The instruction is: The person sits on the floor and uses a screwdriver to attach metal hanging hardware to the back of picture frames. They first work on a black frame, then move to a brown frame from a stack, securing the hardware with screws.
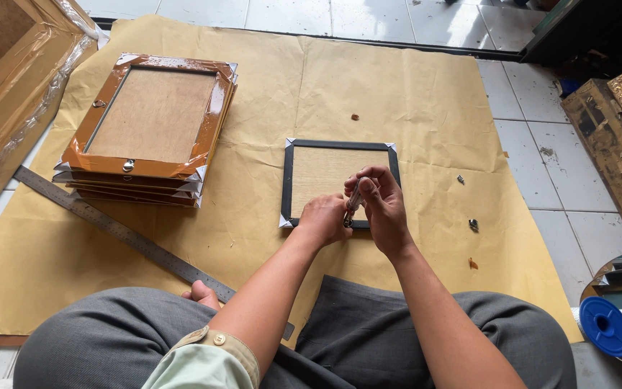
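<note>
A small black picture frame (322, 146) lies face down on brown paper (412, 108), its wooden backing up and white protectors on the corners. My left hand (323, 218) rests on the frame's near edge, fingers curled down against it. My right hand (383, 205) grips a thin metal tool (354, 198), held upright with its tip at the frame's lower edge next to my left hand.
A stack of brown frames (149, 126) sits at the left. A long steel ruler (120, 230) lies diagonally near my knee. Small metal hardware (473, 225) lies on the paper at right. A large gold frame (8, 79) is far left, a blue spool (606, 325) lower right.
</note>
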